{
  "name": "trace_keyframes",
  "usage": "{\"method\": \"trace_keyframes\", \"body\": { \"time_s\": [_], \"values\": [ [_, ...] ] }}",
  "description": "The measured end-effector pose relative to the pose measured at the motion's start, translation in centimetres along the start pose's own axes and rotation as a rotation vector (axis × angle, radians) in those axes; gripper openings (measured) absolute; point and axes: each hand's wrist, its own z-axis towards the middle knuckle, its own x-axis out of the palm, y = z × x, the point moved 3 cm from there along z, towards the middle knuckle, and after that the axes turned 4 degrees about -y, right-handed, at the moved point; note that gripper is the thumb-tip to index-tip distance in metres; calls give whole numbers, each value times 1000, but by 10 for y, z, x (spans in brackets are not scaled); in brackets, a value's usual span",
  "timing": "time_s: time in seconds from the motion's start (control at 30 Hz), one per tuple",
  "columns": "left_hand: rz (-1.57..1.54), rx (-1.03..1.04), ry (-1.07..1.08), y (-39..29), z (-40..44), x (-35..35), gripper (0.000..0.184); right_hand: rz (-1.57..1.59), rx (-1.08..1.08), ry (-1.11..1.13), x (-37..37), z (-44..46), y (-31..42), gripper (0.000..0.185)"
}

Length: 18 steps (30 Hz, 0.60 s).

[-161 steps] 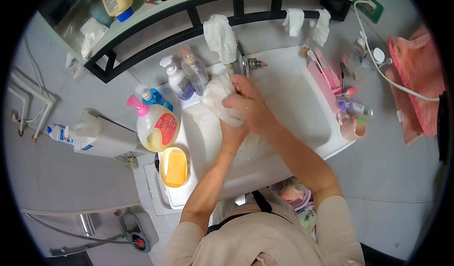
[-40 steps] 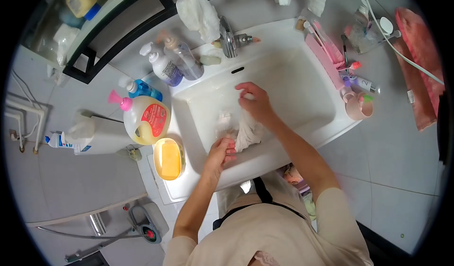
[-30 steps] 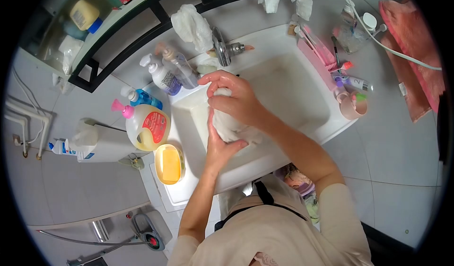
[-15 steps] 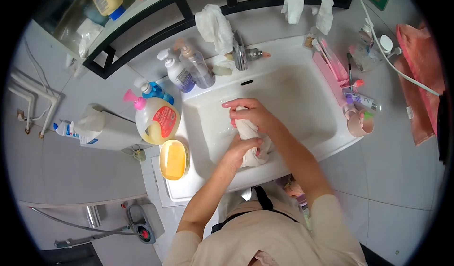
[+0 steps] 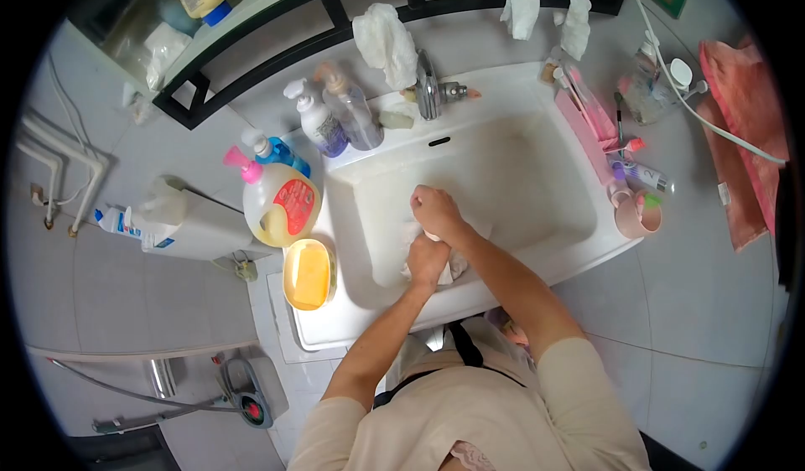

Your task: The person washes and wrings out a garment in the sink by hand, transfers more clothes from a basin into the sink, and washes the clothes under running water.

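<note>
L hand [image 5: 428,261] is closed in a fist round a wet, off-white, bunched-up cloth [image 5: 455,266]; fingertips hidden. R hand [image 5: 438,213] is curled tight too, just beyond L hand, gripping the cloth's far end, w/ a bit of white showing btwn the two. Rest of cloth spills out both sides of L hand, low in a white, glossy, rectangular basin [image 5: 537,186], nr its front wall.

Well left of L hand, on basin's rim: a yellow, rectangular soap bar [image 5: 310,276] in a pale yellow, oval dish [image 5: 288,285]. Past that, further from L hand, a big, translucent, yellowish bottle [image 5: 281,207] w/ pink pump & red label.

Beyond R hand & a bit left: a white-&-purple pump bottle [image 5: 322,129] next to a clear plastic bottle [image 5: 359,117] w/ peach pump. Straight beyond R hand, a chrome, single-lever tap [image 5: 428,90].

Well right of R hand, on the rim: a pink, long, plastic holder [image 5: 584,138], then a pale pink, round cup [image 5: 636,219] closer to the front.
</note>
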Motion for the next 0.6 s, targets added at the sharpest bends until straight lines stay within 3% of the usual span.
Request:
{"method": "trace_keyframes", "body": {
  "time_s": [0.07,0.17,0.27,0.33,0.43,0.5,0.53,0.6],
  "values": [
    [-249,133,-76,0,0,-5,30,220,-99,-181,-8,-9,3,26],
    [-772,-64,47,-31,10,-31,15,722,160,-54,-46,-30,-11,50],
    [-1027,-184,166,-39,36,-50,14,1323,275,767,-46,-69,-49,77],
    [-1213,-204,210,-76,15,-62,18,1161,612,803,-12,-114,-56,99],
    [-1384,-94,366,-108,-9,-75,27,1487,865,635,-27,-125,21,106],
    [-1460,-4,506,-121,-25,-83,28,1746,775,341,-20,-110,41,108],
    [-1440,101,641,-113,-28,-83,39,1863,721,191,-21,-100,44,109],
    [-1063,209,583,-76,-31,-85,51,2101,458,415,-19,-74,20,95]
  ]
}}
